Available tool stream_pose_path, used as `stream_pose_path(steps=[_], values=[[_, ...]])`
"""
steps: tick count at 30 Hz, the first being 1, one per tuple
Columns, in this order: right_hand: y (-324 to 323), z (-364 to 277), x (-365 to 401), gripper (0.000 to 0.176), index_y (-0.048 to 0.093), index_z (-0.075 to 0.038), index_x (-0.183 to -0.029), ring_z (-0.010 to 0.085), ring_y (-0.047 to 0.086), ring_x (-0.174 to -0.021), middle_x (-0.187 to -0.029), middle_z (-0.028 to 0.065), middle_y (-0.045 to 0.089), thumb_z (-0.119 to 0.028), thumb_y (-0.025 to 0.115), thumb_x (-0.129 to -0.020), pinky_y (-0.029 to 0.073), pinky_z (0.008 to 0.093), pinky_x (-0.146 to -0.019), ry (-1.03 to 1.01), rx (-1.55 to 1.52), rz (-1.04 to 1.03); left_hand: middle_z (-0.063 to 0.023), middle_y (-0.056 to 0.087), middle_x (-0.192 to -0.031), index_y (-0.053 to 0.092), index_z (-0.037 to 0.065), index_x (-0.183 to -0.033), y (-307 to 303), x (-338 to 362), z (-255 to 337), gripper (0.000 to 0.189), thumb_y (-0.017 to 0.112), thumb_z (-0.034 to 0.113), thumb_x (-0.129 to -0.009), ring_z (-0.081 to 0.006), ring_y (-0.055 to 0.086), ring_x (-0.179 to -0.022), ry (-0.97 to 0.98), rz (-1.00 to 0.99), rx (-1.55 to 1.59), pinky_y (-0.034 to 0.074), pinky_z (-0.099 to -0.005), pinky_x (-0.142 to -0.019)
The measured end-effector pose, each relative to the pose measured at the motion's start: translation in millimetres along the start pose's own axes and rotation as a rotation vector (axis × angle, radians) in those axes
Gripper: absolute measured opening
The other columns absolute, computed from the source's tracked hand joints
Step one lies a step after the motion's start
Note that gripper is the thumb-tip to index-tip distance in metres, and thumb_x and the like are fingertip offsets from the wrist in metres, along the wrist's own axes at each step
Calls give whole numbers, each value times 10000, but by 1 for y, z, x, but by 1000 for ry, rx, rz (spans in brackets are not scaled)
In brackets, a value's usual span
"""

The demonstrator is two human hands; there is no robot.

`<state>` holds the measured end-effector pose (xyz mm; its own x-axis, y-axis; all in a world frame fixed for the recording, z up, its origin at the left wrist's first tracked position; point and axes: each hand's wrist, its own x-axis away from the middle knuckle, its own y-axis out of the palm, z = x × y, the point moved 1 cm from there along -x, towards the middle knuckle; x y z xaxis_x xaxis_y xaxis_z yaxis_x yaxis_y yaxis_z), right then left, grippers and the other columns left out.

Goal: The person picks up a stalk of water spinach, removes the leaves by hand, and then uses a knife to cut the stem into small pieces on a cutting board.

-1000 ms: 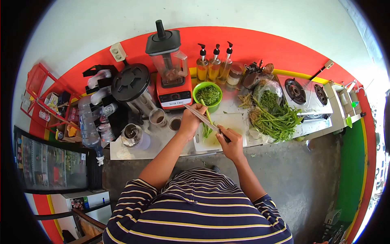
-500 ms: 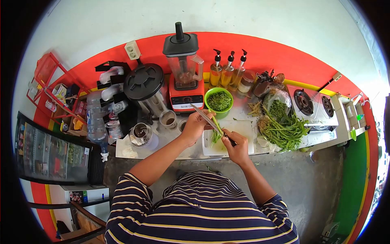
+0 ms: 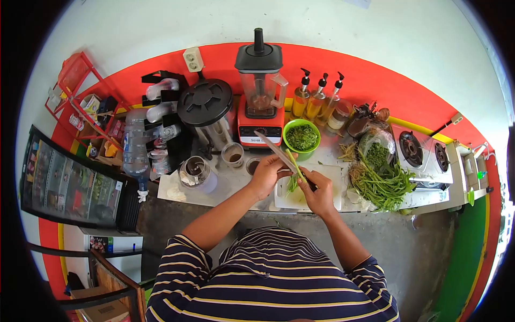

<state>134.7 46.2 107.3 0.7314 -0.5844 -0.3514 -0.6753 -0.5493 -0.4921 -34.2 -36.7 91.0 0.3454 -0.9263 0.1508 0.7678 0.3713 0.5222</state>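
The stalks (image 3: pixel 293 173) are held over the board (image 3: pixel 335 181), pinched in the clenched left hand (image 3: pixel 268 174). The knife (image 3: pixel 274 148) is gripped by its handle in the closed right hand (image 3: pixel 320 194), its blade slanting up and left past the left hand towards the blender (image 3: pixel 261 102).

Compared with a second ago, the two hands are found closer together, and the stalks have been gathered up between them, against the blade rather than flat on the board. From this it is judged that the bundle is being re-set between cuts, not sliced at this instant.

A green bowl (image 3: pixel 302 138) of chopped greens is noted just behind the board. A loose pile of uncut greens (image 3: pixel 383 185) lies to the right, with a two-burner stove (image 3: pixel 424 153) beyond it. Three pump bottles (image 3: pixel 319 99) stand beside the blender. The tabletop (image 3: pixel 228 182) is steel and crowded. A red-banded wall is seen behind, a display cooler (image 3: pixel 64 188) at left, and a bare concrete floor (image 3: pixel 407 241) below.
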Motion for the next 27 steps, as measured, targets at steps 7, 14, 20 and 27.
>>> stream_pose_path(steps=[7, 14, 20, 27], values=[[-2, 12, -10, 471, 565, 60, -1316, 310, 579, -714, -850, 170, 593, -67, 690, -879, 471, 416, -650, -103, 129, -53, -68, 704, -1050, 667, 0, -1165, 4, 9, -24, 306, 557, 243, -1017, -141, 663, -938, 0, 63, -194, 528, -297, -825], [-24, 32, 17, 561, 504, 45, -1374, 357, 597, -843, -927, 166, 571, -107, 701, -871, 491, 447, -733, -159, 347, -220, -52, 703, -772, 733, -49, -905, 35, 13, -50, 289, 715, 239, -930, -85, 615, -690, 51, 238, -512, 483, -264, -630], [-38, 80, 51, 530, 523, 30, -1358, 365, 608, -851, -946, 171, 589, -118, 694, -878, 501, 450, -743, -89, 306, -274, -66, 690, -722, 727, -76, -909, 50, 33, -94, 241, 718, 164, -922, -80, 593, -613, 1, 252, -679, 467, -247, -560], [-39, 136, 94, 476, 564, 42, -1309, 380, 611, -833, -938, 182, 611, -118, 690, -879, 499, 465, -737, 79, 194, -200, -95, 695, -694, 722, -69, -874, 42, 38, -161, 224, 740, 153, -887, -100, 615, -583, -43, 295, -688, 473, -269, -546]])
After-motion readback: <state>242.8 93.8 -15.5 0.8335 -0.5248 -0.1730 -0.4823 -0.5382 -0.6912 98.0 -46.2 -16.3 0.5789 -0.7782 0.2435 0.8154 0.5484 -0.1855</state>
